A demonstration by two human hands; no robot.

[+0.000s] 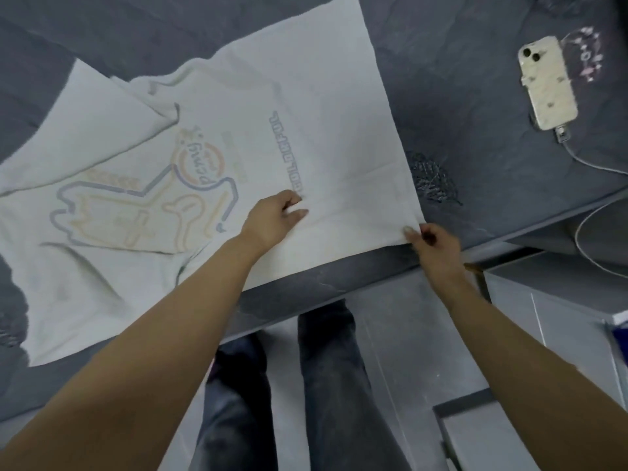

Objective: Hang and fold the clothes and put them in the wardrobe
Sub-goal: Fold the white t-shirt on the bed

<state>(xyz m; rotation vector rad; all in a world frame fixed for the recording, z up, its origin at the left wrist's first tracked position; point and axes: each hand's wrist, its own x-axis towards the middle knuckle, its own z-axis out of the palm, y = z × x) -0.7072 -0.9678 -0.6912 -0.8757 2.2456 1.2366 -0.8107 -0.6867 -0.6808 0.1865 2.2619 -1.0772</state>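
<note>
A white T-shirt (319, 96) with a pastel print and grey lettering lies spread flat on a dark grey bed (458, 107). Its hem points to the right and one sleeve is folded over at the upper left. My left hand (275, 219) rests on the shirt's middle, below the lettering, with its fingers curled against the cloth. My right hand (431, 246) pinches the shirt's lower right hem corner at the bed's front edge.
A white phone (547, 83) lies at the bed's far right, its charging cable (591, 164) trailing off the edge. A grey cabinet (557, 300) stands at the right. My legs in dark trousers (326, 385) stand on the grey floor below the bed edge.
</note>
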